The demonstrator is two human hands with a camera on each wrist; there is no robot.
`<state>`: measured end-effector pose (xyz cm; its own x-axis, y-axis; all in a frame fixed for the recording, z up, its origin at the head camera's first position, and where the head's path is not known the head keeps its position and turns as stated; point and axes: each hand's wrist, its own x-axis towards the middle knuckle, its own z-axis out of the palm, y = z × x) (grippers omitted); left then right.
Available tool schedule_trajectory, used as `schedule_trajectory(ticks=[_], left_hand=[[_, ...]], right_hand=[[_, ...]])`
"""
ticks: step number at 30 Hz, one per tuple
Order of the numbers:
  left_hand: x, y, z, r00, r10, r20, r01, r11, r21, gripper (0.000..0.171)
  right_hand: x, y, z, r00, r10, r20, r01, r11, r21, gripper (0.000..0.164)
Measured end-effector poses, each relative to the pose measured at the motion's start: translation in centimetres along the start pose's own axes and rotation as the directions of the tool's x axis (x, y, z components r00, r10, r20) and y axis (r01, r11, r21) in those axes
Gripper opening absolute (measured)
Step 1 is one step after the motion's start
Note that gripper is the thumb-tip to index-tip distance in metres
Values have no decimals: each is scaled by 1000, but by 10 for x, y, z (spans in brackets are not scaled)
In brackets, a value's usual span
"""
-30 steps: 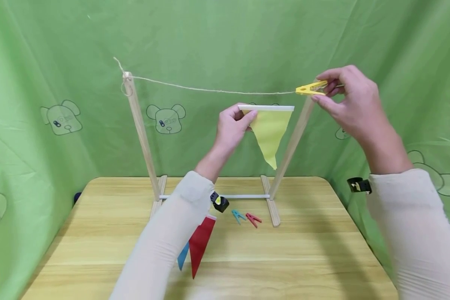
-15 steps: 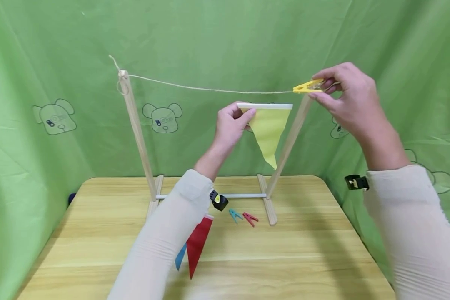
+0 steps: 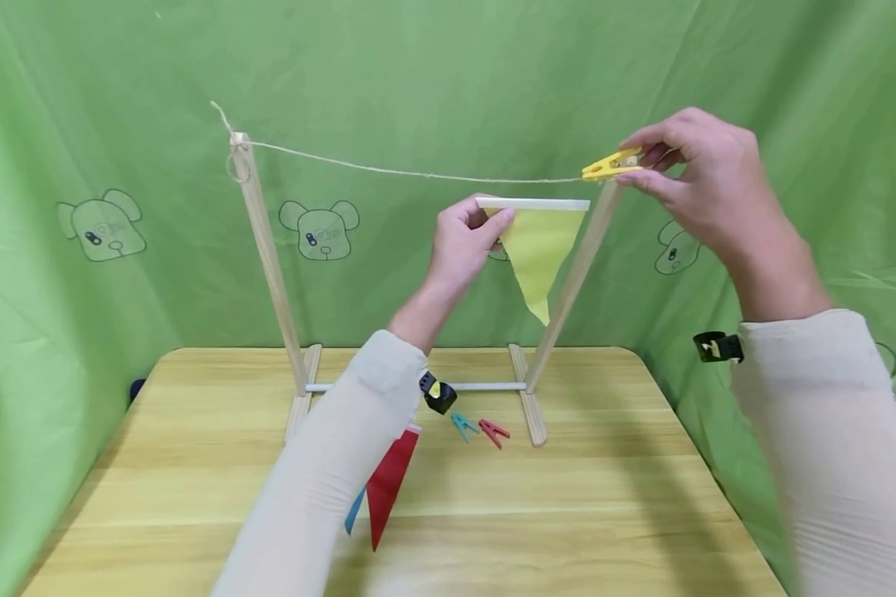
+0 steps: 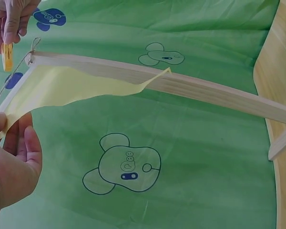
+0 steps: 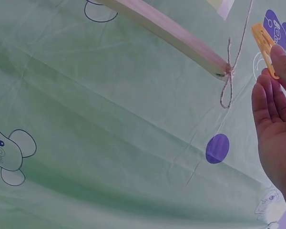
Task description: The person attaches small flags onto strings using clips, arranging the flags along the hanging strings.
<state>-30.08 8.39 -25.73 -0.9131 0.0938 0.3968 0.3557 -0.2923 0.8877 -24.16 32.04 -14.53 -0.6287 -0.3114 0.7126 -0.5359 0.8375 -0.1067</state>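
My left hand (image 3: 459, 240) pinches a yellow triangular pennant (image 3: 541, 249) near the left end of its white top band, the point hanging down. The pennant sits just below a thin string (image 3: 418, 173) strung between two wooden posts. In the left wrist view the pennant (image 4: 66, 88) stretches out from the fingers. My right hand (image 3: 705, 170) holds a yellow clothespin (image 3: 605, 167) by its handle ends, its nose pointing left beside the string near the right post. Seen from the right wrist, the clothespin (image 5: 264, 45) is between thumb and fingers, apart from the knotted post top.
The right post (image 3: 575, 278) and left post (image 3: 269, 265) stand on wooden feet joined by a white rod (image 3: 493, 386). A blue clothespin (image 3: 464, 426) and a red clothespin (image 3: 494, 433) lie on the table (image 3: 567, 514). A red pennant (image 3: 392, 481) overlaps a blue pennant (image 3: 355, 510), partly under my left sleeve.
The view has shifted slightly. My left hand has brought the pennant a little up and right relative to the stand. My right hand still holds the yellow clothespin, its nose now angled slightly more downward.
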Motion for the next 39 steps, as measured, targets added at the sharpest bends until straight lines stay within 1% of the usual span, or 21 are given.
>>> schedule_trajectory(ticks=[7, 17, 23, 30, 39], left_hand=[[2, 3, 4, 1000, -7, 9, 7, 1000, -8, 17], [4, 7, 11, 1000, -21, -3, 21, 999, -34, 18], [4, 8, 14, 1000, -11, 2, 11, 999, -53, 20], [7, 7, 15, 1000, -9, -3, 9, 999, -47, 19], [9, 4, 17, 1000, -12, -22, 11, 999, -30, 19]], right_hand=[[5, 0, -7, 998, -5, 56, 8, 999, -50, 27], [10, -1, -11, 997, -47, 58, 51, 997, -64, 23], [14, -5, -12, 996, -61, 69, 67, 994, -84, 22], [18, -7, -13, 992, -52, 116, 63, 994, -91, 21], [22, -7, -14, 985, -47, 166, 70, 988, -139, 21]])
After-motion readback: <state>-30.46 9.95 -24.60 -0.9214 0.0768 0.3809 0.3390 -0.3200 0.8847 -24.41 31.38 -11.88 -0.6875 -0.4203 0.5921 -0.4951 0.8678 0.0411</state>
